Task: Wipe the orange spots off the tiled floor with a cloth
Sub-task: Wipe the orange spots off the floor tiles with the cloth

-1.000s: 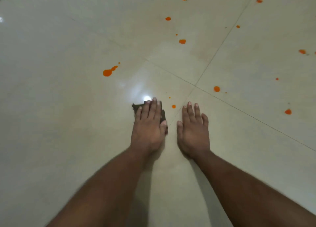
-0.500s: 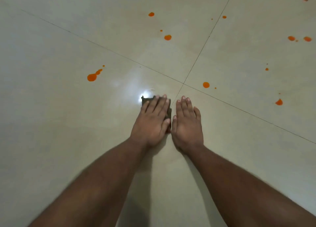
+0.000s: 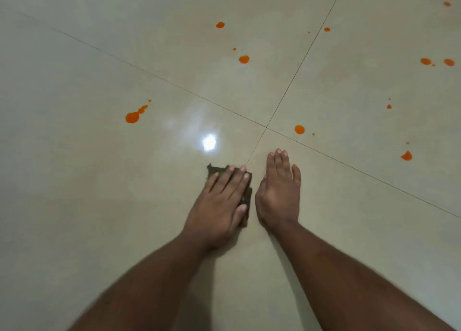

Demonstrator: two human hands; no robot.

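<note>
The cloth (image 3: 245, 196) is pressed flat on the floor (image 3: 74, 206) under the left hand (image 3: 219, 206), palm down with fingers spread over it; nothing is pinched. The right hand (image 3: 279, 193) is laid flat and empty on the tile just beside the cloth, apparently as a prop. No spot is covered by the cloth. For the stroke to count, firm even pressure should probably be kept and the cloth slid forward over a spot, not around it.

The nearest spot (image 3: 299, 129) is seen beyond the right hand, past the grout cross (image 3: 266, 127). A big spot (image 3: 132, 117) is found to the far left, others further off. A glare patch (image 3: 209, 142) is noted ahead of the cloth. Nothing is seen blocking the way, though the right hand may need lifting.
</note>
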